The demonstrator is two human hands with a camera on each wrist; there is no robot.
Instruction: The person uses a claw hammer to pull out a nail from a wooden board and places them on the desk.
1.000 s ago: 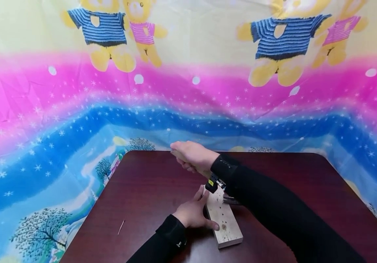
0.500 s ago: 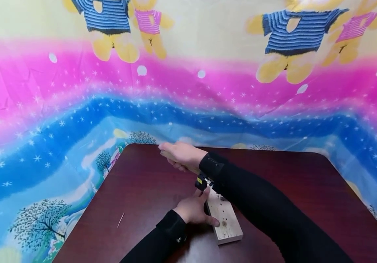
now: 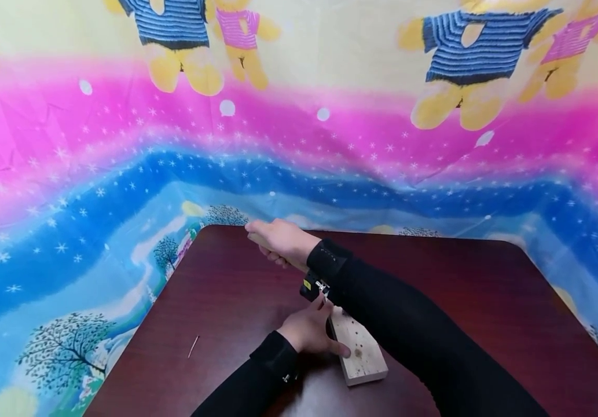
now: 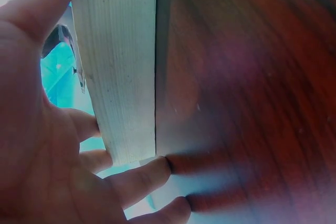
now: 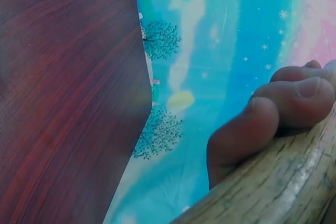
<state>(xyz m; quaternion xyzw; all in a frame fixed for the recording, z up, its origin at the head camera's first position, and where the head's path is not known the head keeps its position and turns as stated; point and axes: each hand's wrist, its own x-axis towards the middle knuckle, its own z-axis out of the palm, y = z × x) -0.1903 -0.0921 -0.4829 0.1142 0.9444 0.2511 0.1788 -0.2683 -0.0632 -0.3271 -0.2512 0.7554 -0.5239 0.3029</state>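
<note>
A pale wooden board (image 3: pixel 363 359) with several small dark holes lies on the table. My left hand (image 3: pixel 306 331) is spread along its left side, thumb on the top face. In the left wrist view two fingertips (image 4: pixel 92 125) touch the board's edge and two more rest on the tabletop. My right hand (image 3: pixel 287 240) grips the wooden handle (image 5: pixel 283 182) of a hammer, raised at a slant over the board's far end. The curled fingers (image 5: pixel 244 132) show in the right wrist view. The hammer's head is hidden behind the right sleeve and wrist camera.
The dark red-brown table (image 3: pixel 236 289) carries a thin nail-like stick (image 3: pixel 193 346) to the left of my left hand. A printed cloth (image 3: pixel 299 145) with bears and snowflakes hangs behind the table. My right sleeve (image 3: pixel 408 313) crosses above the board.
My right hand and the hammer handle have moved left, and the metal head seen beside the board has gone out of sight behind the sleeve. The left hand stays on the board.
</note>
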